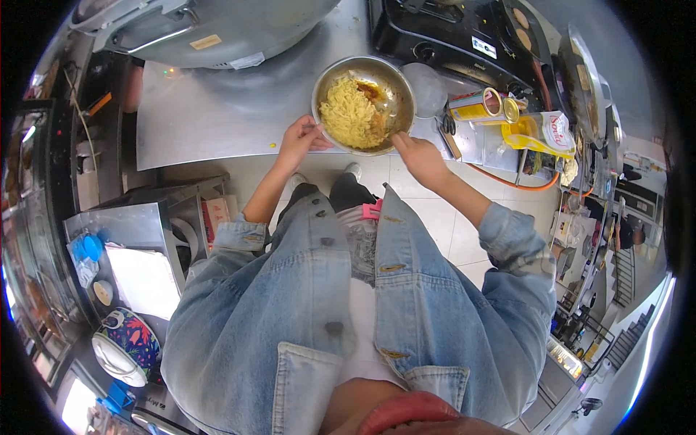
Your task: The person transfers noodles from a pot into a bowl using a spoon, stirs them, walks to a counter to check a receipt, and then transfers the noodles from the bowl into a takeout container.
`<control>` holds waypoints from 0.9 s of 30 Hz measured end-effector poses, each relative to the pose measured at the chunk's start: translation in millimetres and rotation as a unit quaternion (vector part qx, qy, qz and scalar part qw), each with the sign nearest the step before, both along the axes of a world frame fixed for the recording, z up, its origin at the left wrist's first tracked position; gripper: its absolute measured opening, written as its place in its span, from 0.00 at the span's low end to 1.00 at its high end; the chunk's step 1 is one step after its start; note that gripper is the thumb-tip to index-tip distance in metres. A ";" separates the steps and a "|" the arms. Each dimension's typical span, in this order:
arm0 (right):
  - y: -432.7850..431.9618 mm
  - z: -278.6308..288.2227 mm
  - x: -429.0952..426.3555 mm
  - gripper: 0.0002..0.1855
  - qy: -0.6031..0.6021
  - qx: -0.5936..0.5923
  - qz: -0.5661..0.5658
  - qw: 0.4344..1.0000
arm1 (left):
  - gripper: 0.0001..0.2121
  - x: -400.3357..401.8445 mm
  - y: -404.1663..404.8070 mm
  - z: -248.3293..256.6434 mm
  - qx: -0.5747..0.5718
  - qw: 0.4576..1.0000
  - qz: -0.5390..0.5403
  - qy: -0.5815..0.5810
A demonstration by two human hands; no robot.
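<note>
A round stainless steel bowl [403,89] stands near the front edge of the steel worktop. Yellow noodles [350,111] fill its left and middle, with a dark red-brown sauce or seasoning [371,91] beside them and a paler brown patch at the lower right. My left hand [303,136] grips the bowl's left front rim, thumb on top and fingers below. At the right front rim, my right hand [420,157] has its thumb and fingers pinched together. Whether a thin utensil is also between those fingertips is hidden.
A large metal pot [228,32] stands at the back left, a black gas stove [435,35] at the back right. Right of the bowl are a translucent round lid or bowl [425,89], scissors [448,124], a tin can [476,106] and an oil pouch [538,133]. An orange hose [511,186] hangs below.
</note>
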State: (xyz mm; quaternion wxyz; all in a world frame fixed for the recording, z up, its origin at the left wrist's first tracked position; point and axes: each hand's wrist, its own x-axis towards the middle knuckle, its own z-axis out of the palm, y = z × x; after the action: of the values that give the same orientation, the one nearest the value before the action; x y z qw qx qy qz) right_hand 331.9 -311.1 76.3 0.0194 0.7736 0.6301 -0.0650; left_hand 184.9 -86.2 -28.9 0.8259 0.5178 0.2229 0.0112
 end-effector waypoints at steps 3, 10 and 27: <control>19.3 -23.1 5.2 0.13 -0.063 0.050 -0.031 0.996 | 0.08 -1.6 0.8 -6.1 0.025 1.000 -0.008 0.004; 33.1 -21.5 21.3 0.11 -0.086 0.026 -0.166 0.982 | 0.08 -0.6 -0.4 -8.1 0.015 0.999 0.026 -0.012; 60.9 -29.3 58.7 0.04 0.159 0.149 -0.168 0.961 | 0.08 5.6 4.5 -10.5 0.030 0.999 -0.003 -0.022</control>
State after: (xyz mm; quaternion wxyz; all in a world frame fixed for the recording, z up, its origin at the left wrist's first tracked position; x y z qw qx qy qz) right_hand 390.6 -250.2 47.0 -0.2076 0.8423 0.4883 -0.0952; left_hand 190.5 -81.7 -39.4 0.8148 0.5426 0.2025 0.0271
